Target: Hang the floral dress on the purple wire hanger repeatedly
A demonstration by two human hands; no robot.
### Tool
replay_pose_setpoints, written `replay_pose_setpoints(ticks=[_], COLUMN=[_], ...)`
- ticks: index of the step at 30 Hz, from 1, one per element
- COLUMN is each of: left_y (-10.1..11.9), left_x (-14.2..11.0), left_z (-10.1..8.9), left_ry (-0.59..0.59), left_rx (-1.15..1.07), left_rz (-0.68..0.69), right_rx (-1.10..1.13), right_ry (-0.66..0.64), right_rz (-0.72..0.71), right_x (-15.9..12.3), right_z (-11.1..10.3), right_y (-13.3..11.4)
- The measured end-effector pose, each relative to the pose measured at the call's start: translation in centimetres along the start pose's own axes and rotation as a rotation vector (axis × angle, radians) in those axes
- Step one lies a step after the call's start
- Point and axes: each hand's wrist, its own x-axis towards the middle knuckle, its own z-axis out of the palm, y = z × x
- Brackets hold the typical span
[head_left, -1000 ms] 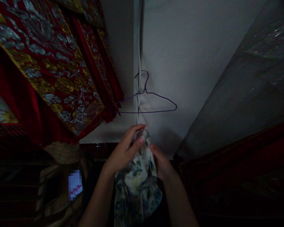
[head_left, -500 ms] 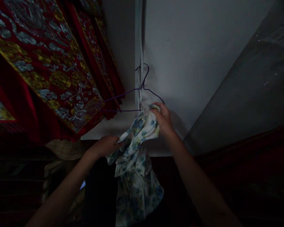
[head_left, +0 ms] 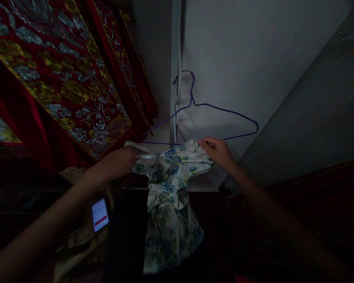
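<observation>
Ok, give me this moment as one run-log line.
left hand: gripping floral garment | right hand: gripping garment's upper edge | purple hanger: hook at white cord, sloping arms uncovered | phone: screen lit

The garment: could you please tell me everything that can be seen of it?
The garment is creased, pale, thin-looking cloth with blue flowers and yellowish-green touches. It hangs gathered midway, flaring below. The left hand and right hand hold its top spread apart. Its top partly hides the hanger at the lower bar; contact there is unclear.
</observation>
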Motion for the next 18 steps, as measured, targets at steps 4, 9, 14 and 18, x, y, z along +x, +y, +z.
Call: replay_pose_setpoints(ticks=[4,9,14,18], left_y=[2.2,0.8,1.5,5.3], left_x=[3.0,5.4,5.3,5.4], left_z=[0.6,1.1,0.7,0.4], left_ry=[-0.136,-0.187,-0.216,-0.157], left_rx=[0.284,0.273,0.289,0.379], left_rz=[0.305,0.057,0.214,0.509], right_rx=[-0.021,-0.059,-0.038,0.083], right_ry=[-0.025,-0.006,-0.032,-0.113], right_rz=[-0.045,-0.063,-0.039,0.02], right_x=[-1.5,-2.1,-2.0,-2.7], right_z=[0.0,0.1,-0.4,0.6], right_y=[-1.8,-2.2,-2.0,-3.6])
